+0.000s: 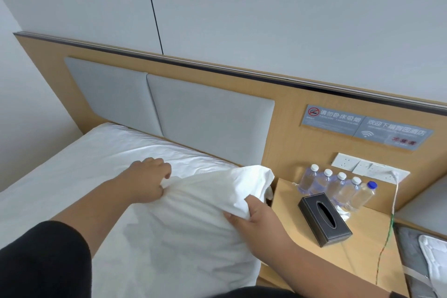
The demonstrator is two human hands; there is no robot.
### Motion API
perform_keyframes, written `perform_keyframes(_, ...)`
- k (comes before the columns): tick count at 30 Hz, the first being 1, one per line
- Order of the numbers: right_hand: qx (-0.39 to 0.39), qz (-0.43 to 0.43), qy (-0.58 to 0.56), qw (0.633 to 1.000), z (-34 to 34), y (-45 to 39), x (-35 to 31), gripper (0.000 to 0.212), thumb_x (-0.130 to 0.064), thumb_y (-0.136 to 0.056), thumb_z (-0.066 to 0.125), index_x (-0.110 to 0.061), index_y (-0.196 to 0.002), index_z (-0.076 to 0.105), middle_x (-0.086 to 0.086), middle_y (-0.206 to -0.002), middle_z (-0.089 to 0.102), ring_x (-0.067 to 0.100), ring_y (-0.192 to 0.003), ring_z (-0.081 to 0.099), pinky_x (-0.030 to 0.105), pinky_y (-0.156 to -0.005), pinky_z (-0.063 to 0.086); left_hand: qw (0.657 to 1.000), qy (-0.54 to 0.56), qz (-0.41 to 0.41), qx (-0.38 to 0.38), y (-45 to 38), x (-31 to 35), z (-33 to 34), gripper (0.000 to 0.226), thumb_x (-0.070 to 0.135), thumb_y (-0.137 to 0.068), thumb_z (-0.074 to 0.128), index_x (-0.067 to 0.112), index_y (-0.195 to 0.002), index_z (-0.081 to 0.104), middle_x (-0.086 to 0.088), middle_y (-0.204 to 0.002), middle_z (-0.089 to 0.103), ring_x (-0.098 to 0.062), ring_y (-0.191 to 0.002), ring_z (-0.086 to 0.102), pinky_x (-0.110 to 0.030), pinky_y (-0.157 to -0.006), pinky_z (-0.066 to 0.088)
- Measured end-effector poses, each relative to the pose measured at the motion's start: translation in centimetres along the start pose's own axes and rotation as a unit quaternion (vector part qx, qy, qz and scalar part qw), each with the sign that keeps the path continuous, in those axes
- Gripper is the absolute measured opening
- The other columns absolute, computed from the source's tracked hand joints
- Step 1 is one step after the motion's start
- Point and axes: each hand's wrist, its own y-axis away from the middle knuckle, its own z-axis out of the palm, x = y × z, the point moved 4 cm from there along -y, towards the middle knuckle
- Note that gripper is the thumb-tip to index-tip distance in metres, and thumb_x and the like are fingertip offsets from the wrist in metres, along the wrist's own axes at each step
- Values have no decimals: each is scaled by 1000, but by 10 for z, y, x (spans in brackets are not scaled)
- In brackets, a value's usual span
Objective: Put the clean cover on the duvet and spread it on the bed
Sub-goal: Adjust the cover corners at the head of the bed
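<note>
Two hands [147,180] [256,219] on one duvet [183,213]

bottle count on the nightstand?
5, in a row on the nightstand against the headboard panel, behind the tissue box: four white-capped bottles, one blue-capped bottle at right. None visibly hidden.

The duvet cover [169,225] is plain white, without pattern. Behind it, the headboard [285,128] is pale wood-coloured with a dark strip along its top and two light grey padded panels [208,123]. Right of the headboard panels hang grey signs [362,126] with white lettering and a red no-smoking circle. Below the signs, the bench [362,249] is the same pale wood tone, carrying a black tissue box [324,220] and clear bottles [338,186], four capped white and one blue. The sleeve [41,261] is black.
</note>
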Motion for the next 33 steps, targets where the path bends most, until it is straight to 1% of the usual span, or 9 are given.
perform_keyframes(4,-29,4,36,999,6,-1,3,42,-65,-85,61,-24,-92,62,-4,-92,71,9,-84,64,26,-72,52,933,338,95,-76,13,68,-35,44,54,-77,62,53,-119,52,34,-111,60,9,-107,56,-21,-89,46)
perform_keyframes(7,-45,-17,41,998,10,-2,2,49,-78,-77,51,-31,-86,57,-15,-80,65,4,-72,59,19,-64,46,950,272,136,-65,18,100,-40,48,74,-68,66,50,-108,59,28,-97,64,6,-89,62,-22,-74,49)
perform_keyframes(10,-9,-15,33,999,1,-9,11,48,-80,-83,38,-33,-75,38,-16,-64,49,5,-59,43,20,-56,37,954,285,88,-5,16,106,-29,37,67,-86,60,30,-83,66,12,-82,69,-7,-78,64,-31,-74,50)
perform_keyframes(14,84,-19,105,991,-7,-19,25,36,-61,-96,36,-32,-75,36,-19,-74,51,5,-66,48,24,-54,33,895,444,-28,22,17,116,-10,42,63,-83,58,24,-68,60,11,-56,56,-9,-53,53,-30,-59,41)
perform_keyframes(18,135,-5,190,973,-18,-27,30,27,-43,-103,45,-34,-78,42,-15,-79,55,3,-73,53,22,-53,32,825,552,-121,-2,15,124,7,43,62,-77,59,22,-84,70,1,-85,72,-21,-81,70,-34,-78,54)
perform_keyframes(21,118,-46,208,970,-14,-25,26,27,-33,-104,44,-35,-78,40,-16,-80,50,5,-75,49,21,-59,31,806,575,-137,-13,15,129,15,32,58,-89,59,28,-78,63,12,-82,62,-9,-75,61,-26,-67,47)
perform_keyframes(24,54,-131,105,984,2,-16,13,29,-24,-101,45,-37,-77,38,-19,-76,46,4,-76,44,17,-68,32,799,586,-134,-23,14,132,18,28,60,-92,55,33,-83,60,13,-92,63,-7,-85,61,-26,-69,45)
perform_keyframes(29,-64,-104,-173,977,9,-12,-1,34,-25,-100,46,-40,-69,49,-19,-68,40,3,-67,34,17,-65,31,774,620,-116,-57,20,134,16,37,53,-93,56,20,-96,75,-6,-93,78,-28,-89,75,-50,-95,56)
perform_keyframes(33,-75,-94,-247,962,11,-16,1,32,-36,-94,56,-30,-65,46,-12,-69,37,10,-69,31,23,-65,29,753,637,-102,-125,27,124,20,39,49,-96,56,17,-104,77,-7,-102,78,-24,-97,74,-45,-102,52)
